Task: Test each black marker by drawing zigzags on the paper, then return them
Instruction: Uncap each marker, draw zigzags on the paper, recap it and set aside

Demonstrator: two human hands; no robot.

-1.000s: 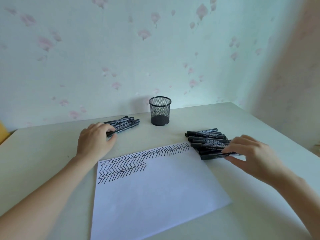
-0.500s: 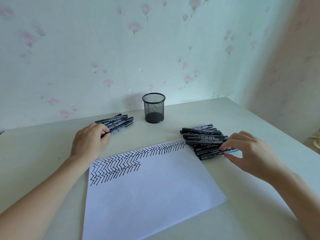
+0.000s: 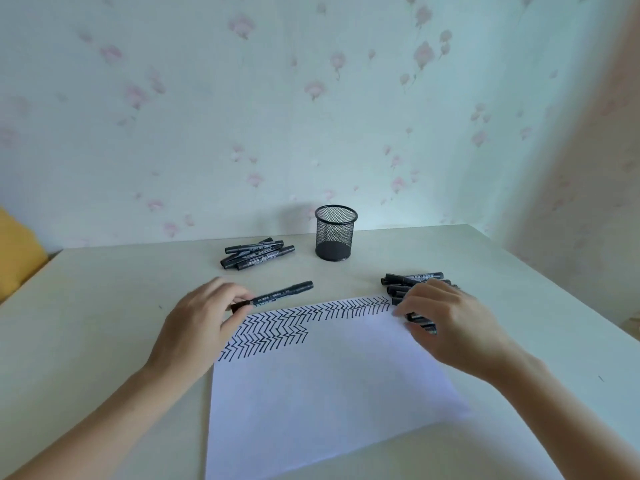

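Observation:
A white paper (image 3: 322, 386) lies on the table with rows of black zigzags along its far edge. My left hand (image 3: 201, 327) pinches one black marker (image 3: 285, 292) by its left end, just beyond the paper's far left corner; the marker lies almost flat, pointing right. My right hand (image 3: 450, 323) is curled over the right pile of black markers (image 3: 414, 280) at the paper's far right corner. Its fingers and thumb close on a marker at the near side of the pile and hide most of it. Another small pile of markers (image 3: 256, 255) lies further back on the left.
A black mesh pen cup (image 3: 335, 233) stands with nothing in it near the wall, between the two piles. The pale table (image 3: 104, 306) meets a flowered wall behind. Its right edge runs close past the right pile. Something yellow (image 3: 17, 251) sits at the far left.
My left hand has come away from the left pile toward the paper, now holding one marker. My right hand has stayed on the right pile, shifting slightly over it.

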